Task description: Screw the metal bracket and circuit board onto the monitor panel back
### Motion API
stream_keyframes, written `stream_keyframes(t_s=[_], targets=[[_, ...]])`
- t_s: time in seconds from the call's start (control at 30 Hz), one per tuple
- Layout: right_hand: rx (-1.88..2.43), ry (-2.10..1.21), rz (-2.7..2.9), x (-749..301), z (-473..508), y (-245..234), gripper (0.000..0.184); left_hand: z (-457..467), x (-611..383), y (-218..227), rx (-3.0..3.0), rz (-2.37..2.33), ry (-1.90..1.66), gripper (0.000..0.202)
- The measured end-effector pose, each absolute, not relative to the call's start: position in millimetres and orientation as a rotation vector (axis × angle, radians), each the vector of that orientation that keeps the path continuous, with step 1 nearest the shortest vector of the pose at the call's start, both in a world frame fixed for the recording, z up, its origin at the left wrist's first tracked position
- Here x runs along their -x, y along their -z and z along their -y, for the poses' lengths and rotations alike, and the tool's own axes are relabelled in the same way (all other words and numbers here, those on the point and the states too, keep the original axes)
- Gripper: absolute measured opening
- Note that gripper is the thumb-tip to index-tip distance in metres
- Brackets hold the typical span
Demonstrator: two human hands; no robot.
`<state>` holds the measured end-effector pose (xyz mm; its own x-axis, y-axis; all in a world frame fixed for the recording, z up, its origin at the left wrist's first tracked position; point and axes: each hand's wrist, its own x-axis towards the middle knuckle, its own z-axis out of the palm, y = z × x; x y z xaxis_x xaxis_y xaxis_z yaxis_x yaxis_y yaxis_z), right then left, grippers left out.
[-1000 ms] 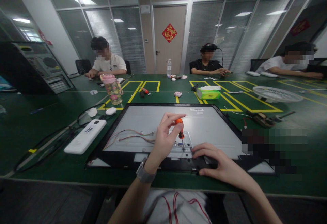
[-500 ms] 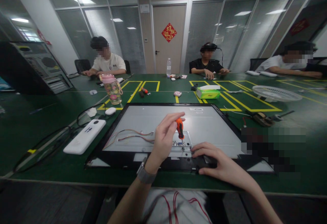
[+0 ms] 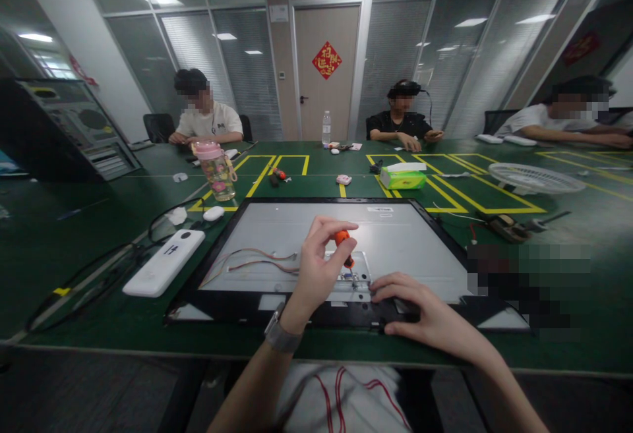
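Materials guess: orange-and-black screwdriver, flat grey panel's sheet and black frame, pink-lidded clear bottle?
Orange-and-black screwdriver: probably plastic or rubbery handle, from its moulded two-colour look; shaft likely steel, thin and greyish.
Flat grey sheet: likely satin metal; soft glare.
Black frame: probably dark plastic, low sheen.
Pink-lidded clear bottle: see-through; plastic or glass, can't tell.

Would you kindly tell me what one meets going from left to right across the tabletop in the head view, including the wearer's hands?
Black boxy computer tower → clear bottle with a pink lid → left hand holding an orange-and-black screwdriver → right hand → round white grille.
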<state>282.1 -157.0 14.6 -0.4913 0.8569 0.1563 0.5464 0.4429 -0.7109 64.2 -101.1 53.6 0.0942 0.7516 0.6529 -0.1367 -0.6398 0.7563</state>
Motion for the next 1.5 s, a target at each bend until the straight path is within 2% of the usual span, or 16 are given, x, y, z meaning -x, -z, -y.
stream_keyframes(t_s=[0.27,0.47,0.63,0.8,0.97,1.17,1.3,1.5], targets=[[1.168,-0.821,2.194,-282.5,156.9,-13.4,0.03,100.5,-63.1,-51.3,-1.549,-0.428,-1.43,0.034],[1.181,-0.816,2.192,-283.2,157.0,-12.2,0.031,99.5,-65.5,-53.3,-1.649,-0.568,-1.593,0.017],[1.173,-0.821,2.19,-284.4,156.5,-10.5,0.032,100.2,-64.3,-53.0,-1.657,-0.562,-1.541,0.028],[1.178,-0.826,2.197,-284.1,156.3,-10.8,0.031,99.1,-64.7,-50.7,-1.674,-0.621,-1.65,0.017],[1.171,-0.83,2.187,-284.1,156.4,-11.6,0.031,100.1,-64.2,-55.6,-1.662,-0.558,-1.595,0.026],[1.184,-0.838,2.181,-282.0,158.0,-16.4,0.031,99.2,-65.1,-50.3,-1.671,-0.731,-1.759,0.014],[1.187,-0.838,2.179,-281.6,158.0,-17.1,0.031,100.3,-63.9,-46.8,-1.733,-0.654,-1.694,0.028],[1.17,-0.835,2.184,-282.6,156.7,-13.3,0.03,99.8,-63.6,-47.3,-1.823,-0.756,-1.808,0.014]])
